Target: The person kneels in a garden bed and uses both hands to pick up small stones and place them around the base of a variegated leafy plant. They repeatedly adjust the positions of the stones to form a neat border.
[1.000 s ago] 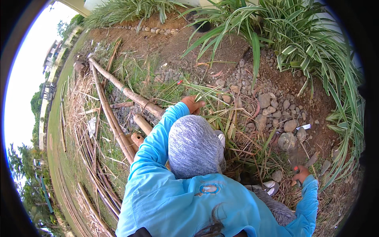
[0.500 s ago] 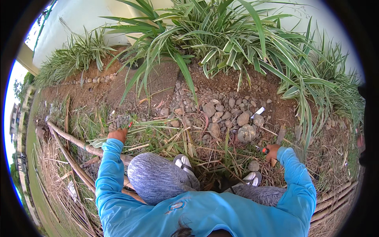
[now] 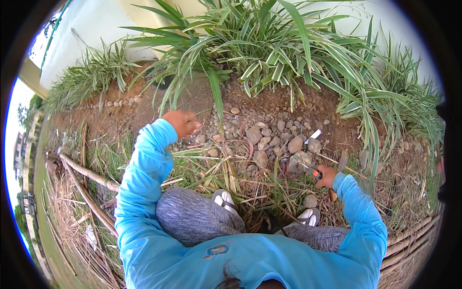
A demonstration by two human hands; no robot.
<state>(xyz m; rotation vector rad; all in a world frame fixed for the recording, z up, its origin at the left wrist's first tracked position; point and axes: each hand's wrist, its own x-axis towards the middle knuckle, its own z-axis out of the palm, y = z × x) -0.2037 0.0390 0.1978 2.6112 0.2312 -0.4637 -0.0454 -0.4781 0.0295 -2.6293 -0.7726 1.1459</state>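
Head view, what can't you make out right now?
Head view: red-and-black tool, handle partly covered by the right hand, far end too small.
Head view: left hand, blurred, so whether its grip holds anything is unclear.
Head view: left footwear, heel hidden behind the grey trouser leg.

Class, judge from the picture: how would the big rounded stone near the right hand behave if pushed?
The big rounded stone is probably heavy, being larger than neighbouring stones. Its curved outline suggests possible rolling, unless those stones check it.

The right hand (image 3: 328, 177) holds a red-handled tool (image 3: 316, 174) near a stone (image 3: 299, 161); the left hand (image 3: 181, 124) hovers near leaves (image 3: 216, 90).
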